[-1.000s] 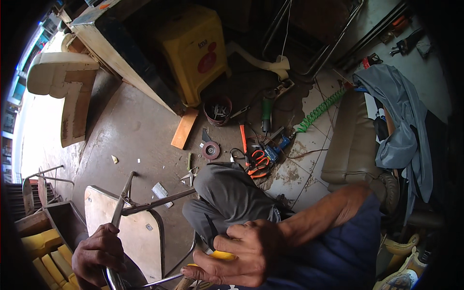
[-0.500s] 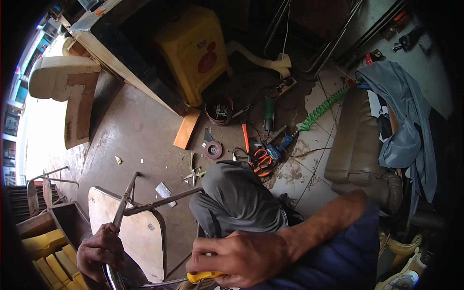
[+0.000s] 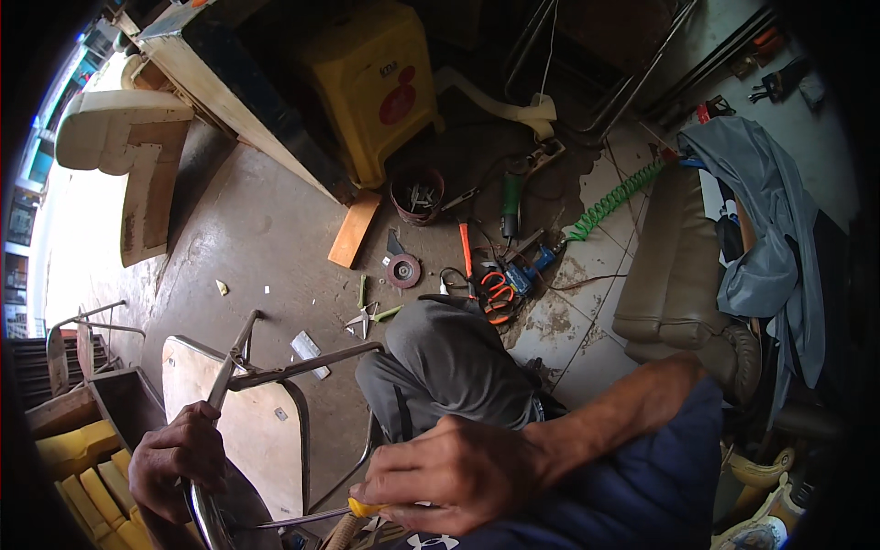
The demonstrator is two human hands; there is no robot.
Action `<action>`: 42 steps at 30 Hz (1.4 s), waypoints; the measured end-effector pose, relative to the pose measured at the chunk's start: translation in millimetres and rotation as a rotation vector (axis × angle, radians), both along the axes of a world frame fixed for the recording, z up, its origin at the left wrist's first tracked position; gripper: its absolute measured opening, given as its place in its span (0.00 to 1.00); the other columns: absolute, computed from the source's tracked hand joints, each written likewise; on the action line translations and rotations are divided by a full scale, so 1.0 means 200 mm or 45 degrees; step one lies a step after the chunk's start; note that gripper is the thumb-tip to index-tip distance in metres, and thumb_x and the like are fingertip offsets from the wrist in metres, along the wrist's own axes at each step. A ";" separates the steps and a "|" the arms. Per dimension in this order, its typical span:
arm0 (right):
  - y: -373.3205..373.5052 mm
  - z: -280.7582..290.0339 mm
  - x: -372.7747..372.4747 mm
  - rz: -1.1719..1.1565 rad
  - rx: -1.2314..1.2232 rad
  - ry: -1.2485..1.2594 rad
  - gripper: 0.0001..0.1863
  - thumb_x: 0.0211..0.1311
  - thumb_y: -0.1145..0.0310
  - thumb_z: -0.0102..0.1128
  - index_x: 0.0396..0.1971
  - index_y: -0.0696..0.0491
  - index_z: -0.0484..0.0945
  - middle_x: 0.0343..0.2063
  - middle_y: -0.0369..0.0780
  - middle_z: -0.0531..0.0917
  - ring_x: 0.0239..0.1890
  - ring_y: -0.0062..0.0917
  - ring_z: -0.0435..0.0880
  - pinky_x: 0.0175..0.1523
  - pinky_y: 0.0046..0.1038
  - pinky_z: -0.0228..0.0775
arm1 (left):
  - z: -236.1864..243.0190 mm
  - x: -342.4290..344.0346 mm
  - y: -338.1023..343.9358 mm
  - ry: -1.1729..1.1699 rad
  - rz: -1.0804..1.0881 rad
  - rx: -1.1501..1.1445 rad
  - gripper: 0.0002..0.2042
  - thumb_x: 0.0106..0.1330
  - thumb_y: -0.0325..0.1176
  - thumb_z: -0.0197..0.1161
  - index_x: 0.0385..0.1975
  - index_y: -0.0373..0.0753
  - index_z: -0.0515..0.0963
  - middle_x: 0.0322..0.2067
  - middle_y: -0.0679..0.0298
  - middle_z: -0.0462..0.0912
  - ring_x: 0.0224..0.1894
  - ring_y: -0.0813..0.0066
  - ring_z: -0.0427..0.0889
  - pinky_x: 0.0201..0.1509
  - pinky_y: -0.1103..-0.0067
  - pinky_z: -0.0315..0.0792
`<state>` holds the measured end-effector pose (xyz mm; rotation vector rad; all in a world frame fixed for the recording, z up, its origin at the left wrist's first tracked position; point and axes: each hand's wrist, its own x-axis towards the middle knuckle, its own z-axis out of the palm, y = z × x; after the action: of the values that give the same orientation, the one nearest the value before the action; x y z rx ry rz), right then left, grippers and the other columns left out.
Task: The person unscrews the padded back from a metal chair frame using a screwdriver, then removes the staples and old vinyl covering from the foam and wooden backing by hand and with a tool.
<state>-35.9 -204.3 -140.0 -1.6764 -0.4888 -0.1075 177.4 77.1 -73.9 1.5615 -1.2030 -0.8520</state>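
Note:
My left hand (image 3: 179, 461) is wrapped round a shiny metal tube of a chair frame (image 3: 222, 385) at the lower left. The frame carries a pale wooden seat board (image 3: 234, 426) with a dark edge, tilted on its side. My right hand (image 3: 449, 477) is closed on a screwdriver with a yellow handle (image 3: 365, 507), partly hidden by the fingers. Its thin metal shaft points left at the chair frame below my left hand. Whether the tip touches a screw cannot be made out. My right forearm crosses over my lap, beside my grey trouser knee (image 3: 449, 353).
On the floor ahead lie an orange-handled hammer (image 3: 466, 247), orange scissors (image 3: 496, 293), a blue power tool (image 3: 527, 275), a grinding disc (image 3: 403, 270) and a pot of metal pieces (image 3: 418, 196). A yellow stool (image 3: 376, 92) stands beyond; a brown cushion (image 3: 655, 266) lies right.
The screwdriver and right hand have shifted slightly left and up, with more of the yellow handle's front end showing. My left hand keeps its grip, and the whole view has shifted a little.

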 end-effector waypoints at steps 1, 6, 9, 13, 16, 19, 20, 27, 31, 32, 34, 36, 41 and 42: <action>-0.01 0.00 0.01 0.080 0.111 0.157 0.16 0.61 0.71 0.70 0.46 0.63 0.80 0.40 0.44 0.86 0.30 0.32 0.88 0.34 0.27 0.80 | -0.01 0.00 0.01 0.019 0.014 -0.012 0.08 0.48 0.32 0.69 0.28 0.38 0.86 0.27 0.61 0.82 0.30 0.63 0.81 0.55 0.58 0.66; -0.04 0.00 0.08 0.212 0.360 0.373 0.17 0.57 0.74 0.65 0.46 0.61 0.77 0.38 0.47 0.81 0.34 0.41 0.87 0.44 0.37 0.80 | -0.03 0.00 0.03 0.082 0.056 -0.019 0.13 0.53 0.41 0.71 0.28 0.37 0.86 0.27 0.60 0.83 0.32 0.63 0.82 0.56 0.58 0.65; -0.05 0.00 0.06 0.118 0.175 0.071 0.21 0.52 0.75 0.66 0.47 0.62 0.75 0.38 0.47 0.80 0.36 0.38 0.84 0.38 0.36 0.79 | -0.05 0.00 0.02 0.088 -0.007 -0.099 0.18 0.57 0.49 0.72 0.30 0.36 0.87 0.29 0.60 0.83 0.32 0.64 0.82 0.57 0.58 0.63; -0.04 -0.03 0.00 -0.233 -0.363 -0.607 0.15 0.59 0.71 0.63 0.45 0.61 0.80 0.40 0.46 0.82 0.32 0.27 0.84 0.24 0.27 0.72 | -0.07 0.00 0.01 0.100 0.012 -0.133 0.18 0.59 0.50 0.75 0.26 0.39 0.84 0.24 0.65 0.80 0.26 0.69 0.78 0.46 0.64 0.65; -0.02 -0.06 -0.02 -0.389 -0.660 -0.940 0.14 0.60 0.70 0.62 0.43 0.62 0.83 0.41 0.44 0.83 0.29 0.23 0.82 0.21 0.22 0.68 | -0.05 0.01 0.01 0.110 0.031 -0.093 0.20 0.59 0.53 0.75 0.26 0.39 0.84 0.25 0.65 0.81 0.28 0.68 0.79 0.47 0.64 0.65; -0.01 -0.04 -0.02 -0.327 -0.553 -0.731 0.19 0.58 0.66 0.65 0.48 0.57 0.86 0.43 0.38 0.86 0.30 0.18 0.81 0.24 0.18 0.64 | -0.01 0.01 0.00 0.136 0.014 -0.007 0.21 0.59 0.54 0.75 0.26 0.39 0.84 0.25 0.65 0.82 0.28 0.68 0.79 0.47 0.64 0.65; -0.01 -0.03 -0.02 -0.244 -0.454 -0.594 0.18 0.59 0.67 0.66 0.48 0.58 0.85 0.43 0.39 0.86 0.30 0.19 0.82 0.25 0.20 0.66 | -0.01 0.01 0.00 0.094 0.019 0.016 0.20 0.60 0.53 0.75 0.25 0.40 0.84 0.25 0.64 0.82 0.28 0.68 0.78 0.47 0.64 0.66; -0.03 -0.01 0.04 0.181 0.300 0.303 0.14 0.65 0.71 0.66 0.46 0.63 0.80 0.39 0.46 0.83 0.38 0.38 0.86 0.45 0.33 0.78 | -0.02 -0.01 -0.01 0.114 0.061 -0.026 0.19 0.61 0.51 0.74 0.25 0.40 0.83 0.24 0.64 0.81 0.28 0.67 0.79 0.46 0.66 0.66; -0.03 -0.02 0.06 0.177 0.333 0.388 0.15 0.58 0.73 0.69 0.43 0.62 0.79 0.40 0.48 0.83 0.41 0.43 0.87 0.49 0.37 0.79 | -0.04 0.03 0.01 0.149 -0.075 -0.053 0.15 0.57 0.44 0.72 0.32 0.37 0.85 0.29 0.61 0.82 0.33 0.65 0.80 0.49 0.63 0.66; -0.03 -0.02 0.07 0.139 0.304 0.290 0.15 0.58 0.73 0.69 0.44 0.61 0.79 0.41 0.47 0.83 0.40 0.43 0.87 0.48 0.37 0.80 | -0.05 0.06 0.01 0.177 -0.158 -0.120 0.15 0.55 0.41 0.71 0.35 0.35 0.86 0.31 0.60 0.83 0.35 0.63 0.81 0.51 0.62 0.65; -0.03 0.01 0.06 0.060 0.118 0.122 0.17 0.58 0.74 0.70 0.46 0.60 0.79 0.41 0.46 0.82 0.37 0.40 0.87 0.44 0.35 0.81 | -0.08 0.11 0.02 0.247 -0.292 -0.138 0.19 0.59 0.46 0.72 0.39 0.34 0.85 0.35 0.58 0.85 0.37 0.62 0.82 0.52 0.62 0.66; -0.04 0.03 0.03 0.022 -0.078 -0.020 0.19 0.57 0.74 0.72 0.49 0.58 0.80 0.40 0.43 0.82 0.32 0.32 0.87 0.34 0.29 0.82 | -0.09 0.14 0.05 0.188 -0.344 -0.202 0.24 0.60 0.50 0.75 0.43 0.33 0.85 0.40 0.55 0.86 0.40 0.60 0.83 0.54 0.62 0.66; -0.02 0.08 0.02 -0.009 -0.279 -0.009 0.20 0.52 0.72 0.79 0.46 0.58 0.85 0.37 0.44 0.85 0.33 0.27 0.89 0.38 0.25 0.84 | -0.11 0.10 0.10 0.236 -0.315 -0.275 0.35 0.61 0.56 0.74 0.55 0.29 0.80 0.53 0.48 0.84 0.55 0.54 0.81 0.64 0.61 0.67; -0.01 0.08 0.01 -0.059 -0.325 -0.084 0.19 0.50 0.73 0.80 0.43 0.58 0.85 0.36 0.45 0.85 0.33 0.29 0.89 0.39 0.27 0.84 | -0.12 0.08 0.10 0.360 -0.219 -0.283 0.36 0.64 0.60 0.68 0.55 0.28 0.80 0.51 0.48 0.83 0.55 0.54 0.81 0.63 0.61 0.68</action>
<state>-33.3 -205.4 -123.0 -1.9395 -0.5302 -0.1394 192.6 97.0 -97.0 1.1296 -1.1911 -0.9777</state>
